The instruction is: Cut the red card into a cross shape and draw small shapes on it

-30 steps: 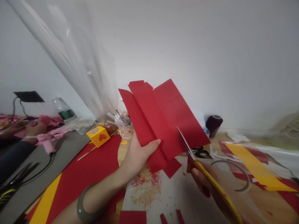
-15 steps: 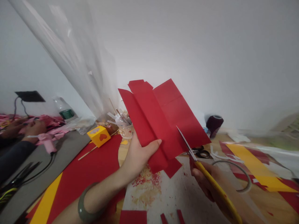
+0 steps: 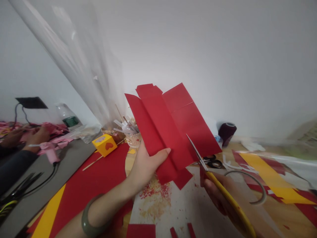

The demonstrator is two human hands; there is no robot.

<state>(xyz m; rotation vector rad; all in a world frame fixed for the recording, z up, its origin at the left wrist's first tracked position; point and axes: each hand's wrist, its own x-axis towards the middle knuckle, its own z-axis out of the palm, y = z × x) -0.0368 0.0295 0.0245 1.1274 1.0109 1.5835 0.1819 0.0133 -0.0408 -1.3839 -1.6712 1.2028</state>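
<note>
A creased sheet of red card [image 3: 160, 122] with cut flaps is held up above the table. My left hand [image 3: 146, 162] grips its lower left part, thumb on the front face, fingers hidden behind. My right hand [image 3: 218, 195] is closed round the yellow handle of a pair of scissors [image 3: 230, 201]. The blades point up and left and lie over the lower right of the card; they look closed together. Below are a stained white board [image 3: 158, 211] and small red card pieces [image 3: 141, 230].
A yellow box [image 3: 104, 145] sits on red sheets [image 3: 99, 175] at left. Another person's hands [image 3: 37, 137] are at far left near a pink glue gun [image 3: 49, 153]. Black scissors [image 3: 214, 162], a purple thread spool [image 3: 227, 132] and yellow card [image 3: 269, 175] lie right.
The red card has tilted very slightly, its right corner shifting a little left. Both hands hold almost the same positions. The other person's hands have moved slightly.
</note>
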